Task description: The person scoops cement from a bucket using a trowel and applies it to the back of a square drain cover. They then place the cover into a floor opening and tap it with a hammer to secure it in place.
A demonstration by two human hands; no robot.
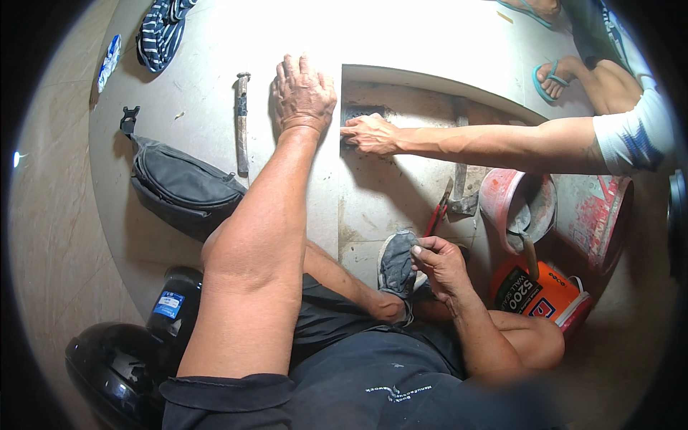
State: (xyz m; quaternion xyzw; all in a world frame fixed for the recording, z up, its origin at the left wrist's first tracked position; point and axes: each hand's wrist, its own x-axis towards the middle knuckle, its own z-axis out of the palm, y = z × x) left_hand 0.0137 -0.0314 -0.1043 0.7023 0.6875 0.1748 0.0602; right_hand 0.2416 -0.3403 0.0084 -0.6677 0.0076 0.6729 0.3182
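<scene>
My left hand (304, 97) lies palm down on the pale raised surface (215, 43), fingers stretched out, beside its straight edge. To its left lies a hammer (242, 125) with a worn wooden handle. My right hand (442, 266) is held above my grey shoe (398, 261), thumb and forefinger pinched together; what they hold, if anything, is too small to make out. Another person's hand (371, 135) reaches from the right to a dark square patch (362, 113) in the lower recess. Red-handled pliers (438, 209) lie near my shoe.
A second hammer (464, 204) lies by a dirty pink-rimmed bucket (494, 208) with a trowel (529, 247) in it. An orange bucket (552, 294) and a stained tub (598, 222) stand nearby. A black waist bag (179, 183), glossy black rounded objects (118, 365) and striped cloth (161, 32) are left.
</scene>
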